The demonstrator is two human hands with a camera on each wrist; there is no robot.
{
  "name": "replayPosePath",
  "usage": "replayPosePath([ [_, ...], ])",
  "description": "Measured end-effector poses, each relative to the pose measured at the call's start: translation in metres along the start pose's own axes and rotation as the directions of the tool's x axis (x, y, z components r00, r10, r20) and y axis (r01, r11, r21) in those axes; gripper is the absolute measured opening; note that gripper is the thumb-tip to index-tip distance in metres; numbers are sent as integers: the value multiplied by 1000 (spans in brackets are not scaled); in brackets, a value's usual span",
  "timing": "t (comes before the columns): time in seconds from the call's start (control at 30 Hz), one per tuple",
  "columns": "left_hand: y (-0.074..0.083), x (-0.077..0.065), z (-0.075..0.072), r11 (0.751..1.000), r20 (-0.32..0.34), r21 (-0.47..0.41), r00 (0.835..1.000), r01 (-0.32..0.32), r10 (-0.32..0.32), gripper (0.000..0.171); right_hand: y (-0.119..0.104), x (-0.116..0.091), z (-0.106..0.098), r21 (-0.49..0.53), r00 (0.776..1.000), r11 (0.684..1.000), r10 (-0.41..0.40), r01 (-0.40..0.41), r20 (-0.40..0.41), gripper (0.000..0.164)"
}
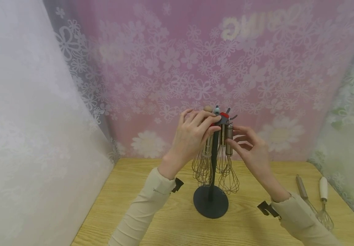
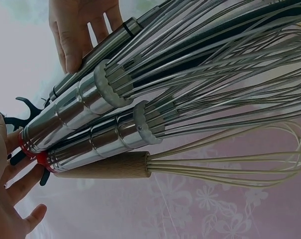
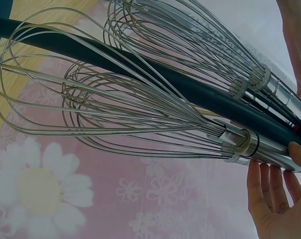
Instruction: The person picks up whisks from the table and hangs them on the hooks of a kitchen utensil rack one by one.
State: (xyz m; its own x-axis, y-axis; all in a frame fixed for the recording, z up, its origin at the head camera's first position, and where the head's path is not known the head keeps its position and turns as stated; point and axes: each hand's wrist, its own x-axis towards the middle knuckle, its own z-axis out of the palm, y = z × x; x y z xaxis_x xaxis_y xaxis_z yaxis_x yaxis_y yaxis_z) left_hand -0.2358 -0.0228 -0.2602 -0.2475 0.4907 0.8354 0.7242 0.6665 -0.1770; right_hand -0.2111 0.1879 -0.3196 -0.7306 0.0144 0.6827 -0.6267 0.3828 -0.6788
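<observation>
A black whisk stand point(image 1: 210, 201) with a round base and a hooked top stands on the table, with several whisks hanging from it. My left hand point(image 1: 192, 131) holds the stand's top, fingers across it and thumb lower down. My right hand point(image 1: 253, 152) pinches the steel handle of a whisk point(image 3: 250, 143) on the right side, thumb on one side and fingers on the other. Whether its loop sits on a hook is unclear. Two steel whisks point(image 2: 73, 112) with red handle ends and a wooden-handled whisk point(image 2: 115, 165) hang on the left side.
Two more tools lie at the right of the wooden table point(image 1: 112, 208): a white-handled whisk point(image 1: 323, 189) and a grey-brown-handled one point(image 1: 301, 188), partly hidden by the right sleeve. A pink flowered curtain point(image 1: 164, 85) hangs behind, with pale sheets on both sides.
</observation>
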Motion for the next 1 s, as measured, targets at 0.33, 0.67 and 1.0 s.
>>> replayPosePath([
  [0.33,-3,0,-2,1000,20,-4,1000,-14,14,29,5,-1,-8,53,999,999,-7,9,-39,29],
  [0.67,-2,0,-4,1000,17,8,1000,1,-1,28,15,-1,-23,5,999,1000,18,-18,-50,28],
  [1.0,-1,0,-5,1000,0,18,1000,1,-1,26,26,-1,-35,-30,996,999,8,-10,-87,28],
])
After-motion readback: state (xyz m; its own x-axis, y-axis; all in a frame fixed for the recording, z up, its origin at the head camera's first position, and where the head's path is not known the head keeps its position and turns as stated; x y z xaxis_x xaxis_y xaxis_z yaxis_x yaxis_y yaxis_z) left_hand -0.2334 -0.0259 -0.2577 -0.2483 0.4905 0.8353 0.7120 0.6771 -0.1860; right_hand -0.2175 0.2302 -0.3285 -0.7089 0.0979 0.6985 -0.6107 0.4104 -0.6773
